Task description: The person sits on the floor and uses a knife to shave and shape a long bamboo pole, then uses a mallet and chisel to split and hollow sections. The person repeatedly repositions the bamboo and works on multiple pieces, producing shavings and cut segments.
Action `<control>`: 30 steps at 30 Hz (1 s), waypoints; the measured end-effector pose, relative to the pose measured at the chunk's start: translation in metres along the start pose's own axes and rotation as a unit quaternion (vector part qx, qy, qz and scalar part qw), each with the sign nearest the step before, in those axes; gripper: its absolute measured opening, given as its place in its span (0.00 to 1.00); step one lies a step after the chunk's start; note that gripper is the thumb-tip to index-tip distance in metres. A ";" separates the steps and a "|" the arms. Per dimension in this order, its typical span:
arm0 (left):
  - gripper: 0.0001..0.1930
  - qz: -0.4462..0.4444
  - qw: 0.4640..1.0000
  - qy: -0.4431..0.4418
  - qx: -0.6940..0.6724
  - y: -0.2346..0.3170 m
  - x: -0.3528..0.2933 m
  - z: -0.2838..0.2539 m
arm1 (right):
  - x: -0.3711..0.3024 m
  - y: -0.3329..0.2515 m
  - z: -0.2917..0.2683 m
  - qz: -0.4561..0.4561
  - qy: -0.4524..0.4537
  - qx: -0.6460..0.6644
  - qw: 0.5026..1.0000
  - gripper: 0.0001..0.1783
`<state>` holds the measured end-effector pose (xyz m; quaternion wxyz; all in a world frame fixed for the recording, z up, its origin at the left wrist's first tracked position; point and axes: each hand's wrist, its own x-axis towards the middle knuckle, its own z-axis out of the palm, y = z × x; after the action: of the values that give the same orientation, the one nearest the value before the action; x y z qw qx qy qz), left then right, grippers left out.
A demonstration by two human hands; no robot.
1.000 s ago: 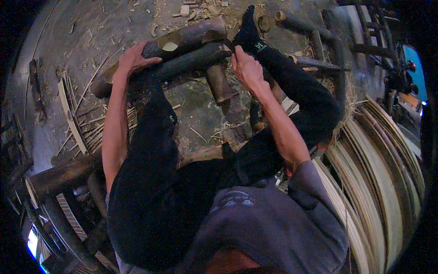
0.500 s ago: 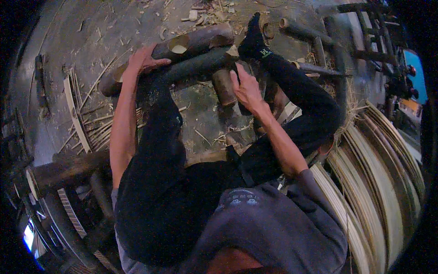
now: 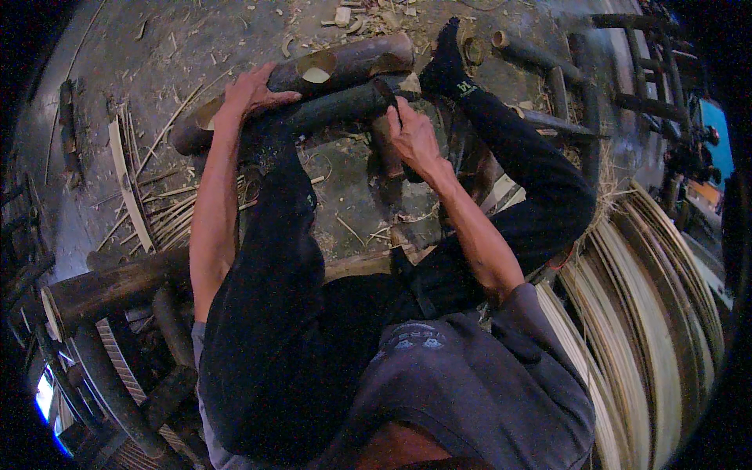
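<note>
A thick brown bamboo pole (image 3: pixel 352 64) with oval notches cut in it lies slantwise in front of me. Over its left part rests my left hand (image 3: pixel 254 92), fingers lapped across the pole and thumb along its near side. A dark green pole (image 3: pixel 337 108) runs close along that near side. My right hand (image 3: pixel 417 139) is closed around a tool whose dark blade (image 3: pixel 385 92) lies against the green pole's right end; it looks like a knife, its handle mostly hidden by my fingers. A short brown log piece (image 3: pixel 385 149) stands just left of my right hand.
Wood chips (image 3: pixel 360 17) litter the floor beyond the pole. Thin split strips (image 3: pixel 168 223) lie at left, near a thick bamboo frame (image 3: pixel 125 290). Bundled long pale strips (image 3: pixel 642 337) curve along my right side. My outstretched foot (image 3: pixel 448 66) is beside the poles' right end.
My right hand has shifted slightly up, and the dark blade now shows across the green pole's end. The left hand keeps its place on the notched pole. The whole view has shifted slightly.
</note>
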<state>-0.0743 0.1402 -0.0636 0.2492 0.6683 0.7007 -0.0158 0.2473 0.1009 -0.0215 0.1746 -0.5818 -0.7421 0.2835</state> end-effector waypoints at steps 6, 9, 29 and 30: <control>0.50 0.013 1.000 0.005 -0.024 0.003 0.000 -0.003 | 0.000 0.012 0.007 -0.022 0.015 -0.002 1.000 0.10; 0.49 0.010 0.999 0.011 -0.034 0.003 -0.001 -0.001 | 0.003 0.006 0.001 0.006 -0.025 -0.039 0.999 0.11; 0.49 0.037 0.997 0.062 0.039 0.000 0.001 0.009 | -0.005 0.049 0.021 -0.113 0.079 -0.089 0.986 0.33; 0.49 0.038 0.996 0.074 0.043 -0.003 -0.002 0.009 | -0.007 0.036 0.027 -0.116 0.037 -0.099 0.988 0.36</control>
<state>-0.0743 0.1347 -0.0713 0.1683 0.7039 0.6900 0.0133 0.2611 0.0944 -0.0644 0.1748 -0.5162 -0.8221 0.1648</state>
